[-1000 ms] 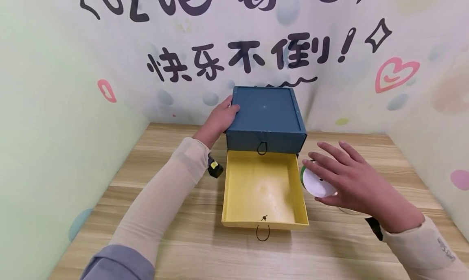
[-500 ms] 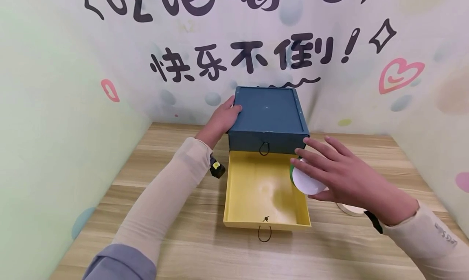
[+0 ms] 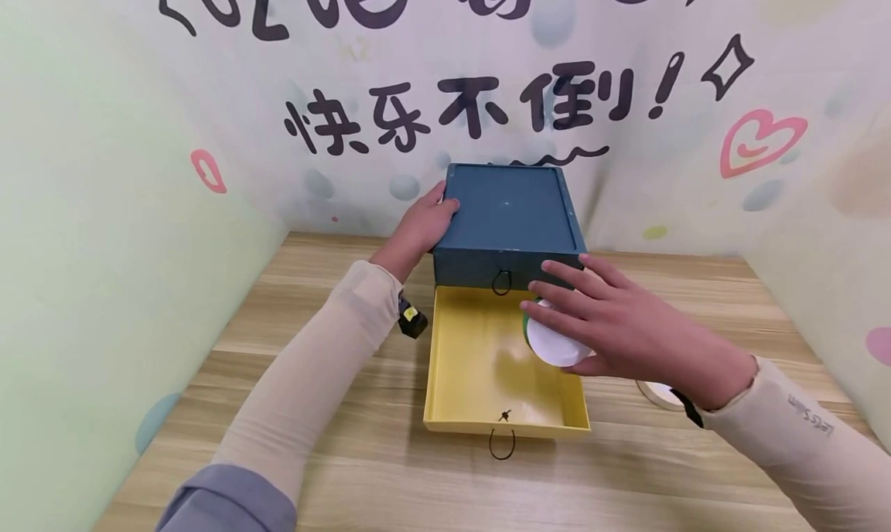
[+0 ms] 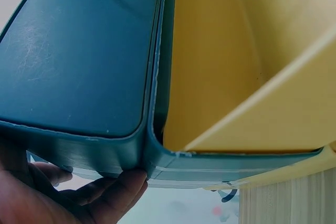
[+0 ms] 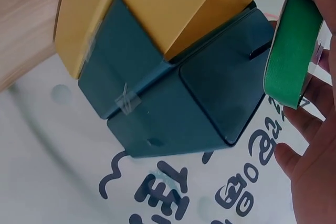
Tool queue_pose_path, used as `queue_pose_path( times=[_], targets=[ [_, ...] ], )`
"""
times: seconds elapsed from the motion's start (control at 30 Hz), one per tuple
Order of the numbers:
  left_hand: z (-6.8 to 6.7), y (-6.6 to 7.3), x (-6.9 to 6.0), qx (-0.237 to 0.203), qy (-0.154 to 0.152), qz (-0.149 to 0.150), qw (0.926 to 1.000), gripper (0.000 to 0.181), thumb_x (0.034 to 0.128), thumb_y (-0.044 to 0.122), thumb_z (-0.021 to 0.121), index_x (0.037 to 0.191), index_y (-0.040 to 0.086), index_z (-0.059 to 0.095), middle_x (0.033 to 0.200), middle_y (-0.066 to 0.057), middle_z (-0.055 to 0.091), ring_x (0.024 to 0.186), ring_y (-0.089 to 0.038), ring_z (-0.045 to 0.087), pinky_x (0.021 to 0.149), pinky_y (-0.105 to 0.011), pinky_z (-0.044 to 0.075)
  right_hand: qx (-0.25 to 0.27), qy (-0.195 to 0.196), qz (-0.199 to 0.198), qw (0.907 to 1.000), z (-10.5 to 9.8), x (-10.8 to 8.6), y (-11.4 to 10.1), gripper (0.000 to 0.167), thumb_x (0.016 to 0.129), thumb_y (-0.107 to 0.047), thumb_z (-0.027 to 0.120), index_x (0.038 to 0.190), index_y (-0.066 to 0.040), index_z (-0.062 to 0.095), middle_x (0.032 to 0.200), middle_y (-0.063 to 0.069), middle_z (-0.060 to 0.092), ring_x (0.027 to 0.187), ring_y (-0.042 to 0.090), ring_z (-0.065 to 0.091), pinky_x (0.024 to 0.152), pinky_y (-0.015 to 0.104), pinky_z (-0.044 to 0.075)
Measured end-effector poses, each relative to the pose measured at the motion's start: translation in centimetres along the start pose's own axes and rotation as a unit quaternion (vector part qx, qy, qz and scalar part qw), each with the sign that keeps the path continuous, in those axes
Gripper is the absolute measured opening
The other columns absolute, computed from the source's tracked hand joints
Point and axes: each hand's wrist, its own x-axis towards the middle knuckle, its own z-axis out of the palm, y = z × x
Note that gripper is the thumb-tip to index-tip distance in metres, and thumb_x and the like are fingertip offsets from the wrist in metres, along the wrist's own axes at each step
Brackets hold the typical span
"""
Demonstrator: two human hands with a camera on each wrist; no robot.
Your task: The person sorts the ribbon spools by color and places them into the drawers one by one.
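A blue two-tier drawer box (image 3: 506, 207) stands against the back wall, its lower yellow drawer (image 3: 466, 346) pulled out toward me. On the box's left side rests my left hand (image 3: 425, 221), thumb over the top edge; its fingers (image 4: 118, 195) touch the side wall in the left wrist view. Over the drawer's right part, my right hand (image 3: 612, 315) holds a spool of green ribbon (image 3: 553, 337) between thumb and fingers. The spool's white flat face shows in the head view, its green band (image 5: 294, 45) in the right wrist view.
A white round object (image 3: 661, 394) lies on the wooden table (image 3: 334, 455) right of the drawer, partly hidden by my right wrist. The upper drawer is shut, with a black loop handle (image 3: 502, 283). Printed cloth walls (image 3: 390, 52) enclose the table's back and sides.
My right hand has carried the green ribbon spool leftward, from beside the yellow drawer to over it. My left hand stays on the box.
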Motion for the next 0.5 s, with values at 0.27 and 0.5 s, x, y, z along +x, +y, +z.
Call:
queue_pose_path(
  times=[0.27,0.5],
  targets=[
    [-0.1,0.0,0.0,0.004,0.002,0.003,1.0000,0.060,0.1071,0.039,0.037,0.161,0.027,0.013,0.165,-0.002,0.019,0.147,-0.028,0.025,0.114,-0.049,0.028,0.013,0.005,-0.007,0.9999,1.4,1.4,-0.7,0.092,0.072,-0.055,0.083,0.148,-0.015,0.049,0.147,0.009,0.050,0.143,0.035,0.031,0.112,0.058,0.026],
    [0.0,-0.2,0.1,0.005,0.005,0.004,1.0000,0.061,0.1069,0.039,0.038,0.161,0.027,0.014,0.164,-0.002,0.019,0.146,-0.029,0.026,0.114,-0.051,0.029,0.013,0.007,-0.005,0.9999,2.0,1.7,-1.1,0.095,0.071,-0.058,0.083,0.148,-0.015,0.048,0.148,0.009,0.049,0.144,0.034,0.030,0.112,0.057,0.026]
  ],
)
